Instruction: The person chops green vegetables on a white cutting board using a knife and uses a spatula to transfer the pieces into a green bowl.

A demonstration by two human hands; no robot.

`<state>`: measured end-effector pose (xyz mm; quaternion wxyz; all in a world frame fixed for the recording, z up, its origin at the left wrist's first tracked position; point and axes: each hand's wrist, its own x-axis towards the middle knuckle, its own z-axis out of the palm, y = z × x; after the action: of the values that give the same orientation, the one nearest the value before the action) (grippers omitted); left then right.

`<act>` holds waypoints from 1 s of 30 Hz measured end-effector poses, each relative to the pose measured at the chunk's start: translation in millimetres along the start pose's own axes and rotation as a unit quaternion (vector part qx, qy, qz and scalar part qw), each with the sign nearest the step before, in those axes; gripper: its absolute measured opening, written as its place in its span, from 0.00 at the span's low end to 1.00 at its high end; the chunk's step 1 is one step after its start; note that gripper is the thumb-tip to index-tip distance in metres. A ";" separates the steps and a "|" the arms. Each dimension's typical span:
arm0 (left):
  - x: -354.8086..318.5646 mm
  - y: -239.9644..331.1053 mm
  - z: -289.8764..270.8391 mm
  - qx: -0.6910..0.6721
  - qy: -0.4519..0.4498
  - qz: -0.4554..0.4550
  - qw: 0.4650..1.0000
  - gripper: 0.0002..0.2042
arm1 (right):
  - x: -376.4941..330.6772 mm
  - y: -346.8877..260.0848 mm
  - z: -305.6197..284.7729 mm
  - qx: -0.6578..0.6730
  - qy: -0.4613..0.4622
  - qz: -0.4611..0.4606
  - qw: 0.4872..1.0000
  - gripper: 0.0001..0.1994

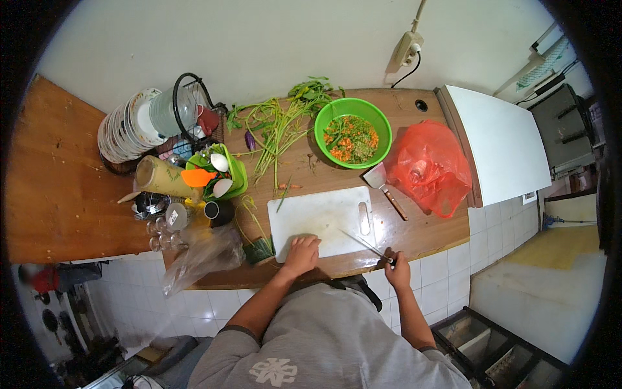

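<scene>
The right hand (pixel 399 271) gripped the knife (pixel 372 248), so the left hand (pixel 302 255), its hold on the board (pixel 311 217) unclear, was best placed well clear of the blade (pixel 363 243).

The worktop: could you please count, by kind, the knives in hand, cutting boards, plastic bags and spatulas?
Knife in right hand: 1
Cutting board: 1
Plastic bags (red bag, clear bag): 2
Spatulas (metal spatula, orange spatula): 2
Total: 6

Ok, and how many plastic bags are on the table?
2: a red bag right of the green bowl, and a clear bag left of your left hand. Others may be hidden.
</scene>
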<state>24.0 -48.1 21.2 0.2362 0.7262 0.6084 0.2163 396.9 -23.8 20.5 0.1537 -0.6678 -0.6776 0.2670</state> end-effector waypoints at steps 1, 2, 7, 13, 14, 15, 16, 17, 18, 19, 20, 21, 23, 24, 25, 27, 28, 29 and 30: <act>-7.2 -6.3 -8.1 -0.002 -0.001 -0.003 1.000 0.15 | -6.3 -13.6 8.6 0.028 0.018 -0.038 0.999 0.14; -8.0 -13.4 -14.9 0.009 0.013 -0.038 0.999 0.14 | -9.8 -23.2 18.0 0.015 -0.009 -0.006 1.000 0.15; 24.4 -69.4 -34.2 0.040 0.102 -0.138 0.984 0.11 | -16.8 -72.6 57.8 0.076 -0.049 -0.002 0.996 0.16; 67.2 -103.7 -57.2 0.125 0.129 -0.225 0.958 0.11 | -12.7 -114.5 74.3 0.109 -0.056 -0.008 0.992 0.16; 69.3 -106.1 -56.4 0.122 0.129 -0.222 0.959 0.11 | -12.5 -117.4 74.7 0.107 -0.052 -0.006 0.993 0.16; 71.1 -108.2 -55.7 0.129 0.122 -0.212 0.961 0.10 | -11.1 -120.1 74.5 0.100 -0.061 -0.003 0.993 0.16; 70.4 -107.1 -52.8 0.134 0.111 -0.201 0.964 0.09 | -14.1 -120.5 74.9 0.093 -0.072 0.005 0.993 0.17; 68.1 -105.4 -49.8 0.132 0.107 -0.198 0.965 0.09 | -16.1 -120.9 75.1 0.104 -0.075 0.016 0.992 0.17; 64.2 -103.7 -47.2 0.119 0.088 -0.182 0.972 0.07 | -17.2 -122.2 76.4 0.102 -0.074 0.020 0.992 0.17; 59.2 -98.9 -43.9 0.106 0.068 -0.166 0.978 0.06 | -19.5 -120.4 78.6 0.112 -0.054 0.013 0.992 0.16; 52.5 -93.4 -40.5 0.103 0.064 -0.166 0.979 0.06 | -22.4 -118.4 80.2 0.122 -0.034 0.005 0.992 0.15; 43.7 -86.8 -36.6 0.091 0.029 -0.136 0.986 0.06 | -25.9 -116.2 81.2 0.119 -0.035 0.009 0.992 0.15; 23.3 -73.4 -26.7 0.079 -0.019 -0.101 0.992 0.05 | -29.1 -114.6 82.9 0.133 -0.032 0.006 0.991 0.16; 11.7 -67.4 -21.4 0.078 -0.019 -0.102 0.992 0.05 | -30.5 -114.3 83.4 0.132 -0.033 0.006 0.991 0.16; 1.9 -60.4 -17.6 0.063 -0.017 -0.085 0.994 0.05 | -31.9 -114.1 83.0 0.124 -0.036 0.024 0.991 0.16; -11.2 -54.3 -14.8 0.034 -0.020 -0.067 0.997 0.05 | -33.1 -115.5 84.4 0.114 -0.039 0.042 0.992 0.16; -11.2 -51.1 -14.3 0.031 -0.020 -0.066 0.997 0.05 | -31.9 -117.9 84.7 0.099 -0.031 0.047 0.994 0.16; -11.2 -47.8 -13.5 0.033 -0.012 -0.064 0.997 0.06 | -30.8 -120.0 85.0 0.083 -0.023 0.053 0.995 0.16; -10.1 -43.7 -11.9 0.034 -0.005 -0.062 0.997 0.06 | -29.7 -121.7 85.4 0.079 -0.021 0.055 0.995 0.16</act>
<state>-19.0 -50.6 3.8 0.2270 0.6960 0.6580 0.1765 250.3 -62.3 24.8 0.1768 -0.6839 -0.6199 0.3416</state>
